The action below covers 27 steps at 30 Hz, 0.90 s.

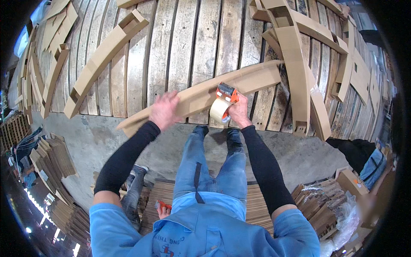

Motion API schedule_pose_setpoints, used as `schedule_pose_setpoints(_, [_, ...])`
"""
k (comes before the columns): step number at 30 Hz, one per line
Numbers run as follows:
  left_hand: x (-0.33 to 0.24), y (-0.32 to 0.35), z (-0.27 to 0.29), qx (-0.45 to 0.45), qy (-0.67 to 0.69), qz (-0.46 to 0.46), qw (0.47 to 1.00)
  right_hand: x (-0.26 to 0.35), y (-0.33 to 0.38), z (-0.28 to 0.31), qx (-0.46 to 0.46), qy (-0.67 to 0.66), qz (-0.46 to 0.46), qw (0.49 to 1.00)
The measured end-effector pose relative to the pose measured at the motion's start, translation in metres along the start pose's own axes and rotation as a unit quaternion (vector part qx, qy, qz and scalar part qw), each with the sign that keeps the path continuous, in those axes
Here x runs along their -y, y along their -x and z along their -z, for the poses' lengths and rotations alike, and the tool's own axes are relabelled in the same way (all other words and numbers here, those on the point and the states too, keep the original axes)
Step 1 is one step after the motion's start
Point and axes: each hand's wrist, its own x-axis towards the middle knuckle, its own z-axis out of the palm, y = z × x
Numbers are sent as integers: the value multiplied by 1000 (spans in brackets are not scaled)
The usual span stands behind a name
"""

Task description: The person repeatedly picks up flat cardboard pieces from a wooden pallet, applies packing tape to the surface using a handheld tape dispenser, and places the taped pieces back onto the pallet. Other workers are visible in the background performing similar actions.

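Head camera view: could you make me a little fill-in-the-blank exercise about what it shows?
The right hand grips a dispenser loaded with a roll of ____.
The left hand is at a long folded piece made of ____.
The person's forearm sleeves are coloured ____.
The slats under the folded piece are made of ____.

Missing words: tape; cardboard; black; wood.

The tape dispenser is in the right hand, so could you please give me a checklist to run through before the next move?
1. Tape dispenser gripped in right hand: ok.
2. Tape roll mounted on dispenser: ok.
3. Left hand steadying the long carton: cannot tell; the hand is blurred.
4. Carton wholly over the slatted table: not ok; its left end passes the near edge.
5. Carton's right end clear of the neighbouring box: cannot tell; they look close.
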Motion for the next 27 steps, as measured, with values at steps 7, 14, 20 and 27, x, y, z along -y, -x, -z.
schedule_pose_setpoints(7, [-18, 16, -73, -158, -20, -10, 987, 0, 26, 46, 102, -8, 105, 989])
schedule_pose_setpoints(14, [-68, 4, -98, -243, -12, -37, 969, 20, 0, 91, 25, 21, -18, 999])
schedule_pose_setpoints(20, [-125, -48, -82, -246, -6, -13, 969, 29, -74, 108, -121, -189, -134, 965])
schedule_pose_setpoints(27, [-147, -59, -90, -285, 1, -43, 958, 63, -20, 142, 26, -23, -111, 993])
